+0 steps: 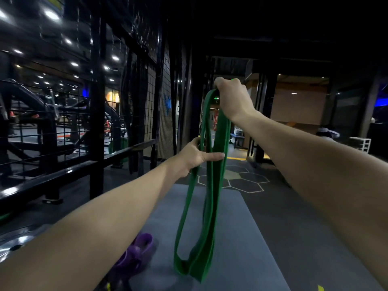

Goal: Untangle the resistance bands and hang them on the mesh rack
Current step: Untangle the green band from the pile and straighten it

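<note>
A long green resistance band (210, 185) hangs doubled in front of me, its lower loops reaching down over the grey mat (241, 227). My right hand (233, 97) is raised and shut on the top of the green band. My left hand (197, 156) sits lower, fingers hooked around the band's strands near the middle, thumb stretched across them. A purple resistance band (136, 253) lies bunched on the mat's left edge, partly hidden by my left forearm. The black mesh rack (165, 106) stands upright to the left, beyond my left hand.
A black metal railing (69, 171) runs along the left, with gym machines behind it. Hexagon-patterned floor (245, 179) lies past the mat. A dark doorway and pillars stand ahead. A person in a cap (327, 132) and a white shelf (360, 143) are at the far right.
</note>
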### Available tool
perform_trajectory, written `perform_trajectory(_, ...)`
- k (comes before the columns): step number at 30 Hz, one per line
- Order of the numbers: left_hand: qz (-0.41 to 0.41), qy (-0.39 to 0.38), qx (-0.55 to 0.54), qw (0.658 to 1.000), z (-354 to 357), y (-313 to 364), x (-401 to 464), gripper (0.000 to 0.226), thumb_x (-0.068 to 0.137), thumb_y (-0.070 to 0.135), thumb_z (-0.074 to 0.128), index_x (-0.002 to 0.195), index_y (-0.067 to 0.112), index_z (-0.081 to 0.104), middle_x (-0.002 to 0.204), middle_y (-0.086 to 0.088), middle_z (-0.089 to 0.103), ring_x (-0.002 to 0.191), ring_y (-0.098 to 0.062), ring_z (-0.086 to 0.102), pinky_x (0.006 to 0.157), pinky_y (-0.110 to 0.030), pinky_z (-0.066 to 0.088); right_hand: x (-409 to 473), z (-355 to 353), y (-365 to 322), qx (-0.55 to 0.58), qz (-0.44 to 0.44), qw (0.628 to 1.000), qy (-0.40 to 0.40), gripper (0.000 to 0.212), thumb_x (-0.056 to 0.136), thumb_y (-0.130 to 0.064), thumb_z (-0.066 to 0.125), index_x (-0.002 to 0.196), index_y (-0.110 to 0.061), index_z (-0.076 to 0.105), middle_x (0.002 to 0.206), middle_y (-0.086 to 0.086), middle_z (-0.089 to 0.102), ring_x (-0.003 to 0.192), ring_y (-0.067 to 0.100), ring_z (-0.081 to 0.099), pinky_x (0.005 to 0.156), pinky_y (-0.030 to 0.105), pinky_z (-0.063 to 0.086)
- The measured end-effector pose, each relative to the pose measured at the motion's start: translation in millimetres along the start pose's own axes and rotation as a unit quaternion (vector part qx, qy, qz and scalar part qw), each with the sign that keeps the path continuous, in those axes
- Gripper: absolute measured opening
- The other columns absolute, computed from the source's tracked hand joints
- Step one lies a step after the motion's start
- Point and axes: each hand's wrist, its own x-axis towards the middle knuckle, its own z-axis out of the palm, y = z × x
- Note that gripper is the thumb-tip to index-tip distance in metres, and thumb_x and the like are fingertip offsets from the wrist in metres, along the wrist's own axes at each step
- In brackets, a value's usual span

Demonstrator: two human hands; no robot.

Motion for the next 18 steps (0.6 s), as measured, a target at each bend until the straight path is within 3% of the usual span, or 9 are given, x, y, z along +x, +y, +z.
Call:
perform_trajectory(3,-0.021,-0.014,-0.023,0.999,0.9,-4.9,-7.1,0.062,0.065,0.013,0.082,0.120,0.010,0.053,0.111,-0.009,0.065,0.104,-0.026,0.062,0.099,-0.044,0.046,0.0,-4.4,-9.0,0.003,-0.017,1.000,0.003,0.035,0.079,0.021,0.028,0.096,0.003,0.053,0.070,0.016,0.051,0.063,0.034,0.056,0.054,0.040,0.045)
perform_trajectory(7,-0.052,-0.039,-0.040,0.997,-4.4,-4.9,-15.8,0.060,0.069,0.010,0.079,0.122,0.014,0.051,0.109,-0.010,0.064,0.103,-0.031,0.062,0.095,-0.050,0.048,-3.2,-5.0,-16.2,0.003,-0.032,0.999,-0.011,0.042,0.081,0.019,0.029,0.108,0.001,0.055,0.079,0.018,0.058,0.060,0.028,0.049,0.056,0.036,0.044)
perform_trajectory(11,-0.004,0.011,-0.045,0.999,-14.6,5.9,-19.3,0.100,0.049,0.037,0.082,0.134,0.015,0.035,0.125,-0.009,0.056,0.115,-0.030,0.053,0.104,-0.049,0.037,-6.3,-2.6,-16.0,-0.017,-0.043,0.998,-0.032,0.037,0.083,0.018,0.032,0.107,0.000,0.053,0.081,0.019,0.059,0.063,0.032,0.055,0.057,0.039,0.049)
perform_trajectory(12,0.023,0.044,-0.043,0.998,-18.6,12.5,-18.1,0.098,0.053,0.041,0.081,0.136,0.016,0.034,0.129,-0.007,0.053,0.118,-0.026,0.050,0.105,-0.044,0.034,-7.8,-2.5,-16.7,-0.022,-0.050,0.998,-0.040,0.034,0.084,0.017,0.033,0.105,0.000,0.053,0.082,0.020,0.060,0.066,0.034,0.058,0.059,0.041,0.051)
perform_trajectory(15,0.080,0.083,-0.042,0.992,-28.7,39.0,-11.2,0.063,0.076,0.031,0.072,0.129,0.016,0.040,0.124,-0.003,0.054,0.113,-0.017,0.050,0.094,-0.030,0.034,-13.1,0.2,-18.6,-0.027,-0.074,0.995,-0.068,0.025,0.087,0.012,0.038,0.101,-0.001,0.054,0.084,0.018,0.060,0.072,0.036,0.061,0.065,0.044,0.053)
perform_trajectory(16,0.090,0.083,-0.010,0.992,-30.4,47.6,-9.1,0.054,0.079,0.031,0.070,0.124,0.015,0.044,0.121,-0.003,0.056,0.111,-0.016,0.052,0.093,-0.029,0.036,-15.0,1.0,-18.4,-0.025,-0.079,0.994,-0.077,0.024,0.087,0.010,0.038,0.101,-0.002,0.054,0.084,0.018,0.060,0.073,0.036,0.061,0.065,0.044,0.053)
perform_trajectory(18,0.101,0.065,0.037,0.992,-32.2,57.8,-6.4,0.057,0.075,0.041,0.071,0.122,0.013,0.051,0.117,-0.005,0.060,0.110,-0.020,0.056,0.098,-0.033,0.041,-17.7,3.3,-15.6,-0.011,-0.080,0.993,-0.083,0.023,0.086,0.008,0.039,0.100,-0.002,0.055,0.084,0.019,0.060,0.073,0.037,0.060,0.067,0.045,0.053)
